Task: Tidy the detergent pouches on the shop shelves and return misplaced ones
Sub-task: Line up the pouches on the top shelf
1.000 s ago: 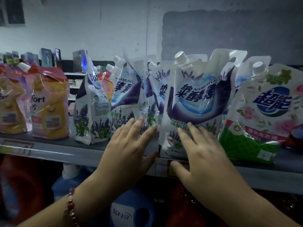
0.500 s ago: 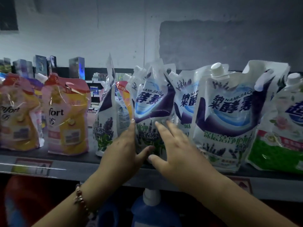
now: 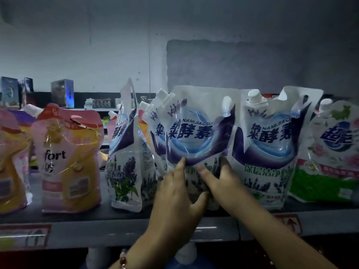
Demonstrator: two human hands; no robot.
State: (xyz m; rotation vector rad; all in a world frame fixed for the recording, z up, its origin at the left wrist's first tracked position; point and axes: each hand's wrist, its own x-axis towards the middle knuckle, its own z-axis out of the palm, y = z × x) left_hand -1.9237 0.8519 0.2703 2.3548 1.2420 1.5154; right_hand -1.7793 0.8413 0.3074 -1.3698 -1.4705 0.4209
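Across the lower half of the frame runs the grey shelf (image 3: 81,216), carrying stand-up detergent pouches in a row, with red price labels on its front edge.

Centre frame, a white-and-purple lavender pouch (image 3: 196,131) stands at the shelf front, gripped low down by both hands. The left hand (image 3: 174,202) wraps its left edge, thumb across the lower front. The right hand (image 3: 221,183) holds its right edge, thumb on the front; the fingers behind are hidden.

Count, by type:
- Lavender pouches: four clearly visible. The held one, one just right of it (image 3: 272,144), one turned side-on at centre left (image 3: 126,162), one partly hidden behind (image 3: 158,131). Further spouts behind suggest more; number cannot be told.
- Pink-and-yellow softener pouches: two, at left, the nearer (image 3: 68,162) upright, the other cut by the frame edge.
- Green floral pouch (image 3: 330,152): one, at right.
- Orange pouch (image 3: 143,127): one, wedged among the lavender stock, likely misplaced.

Risks, as judged: the pouches are soft and top-heavy, and the grip is low, so the held pouch could fold or tip forward off the edge. Shifting it may topple the side-on neighbour, which leans narrowly.
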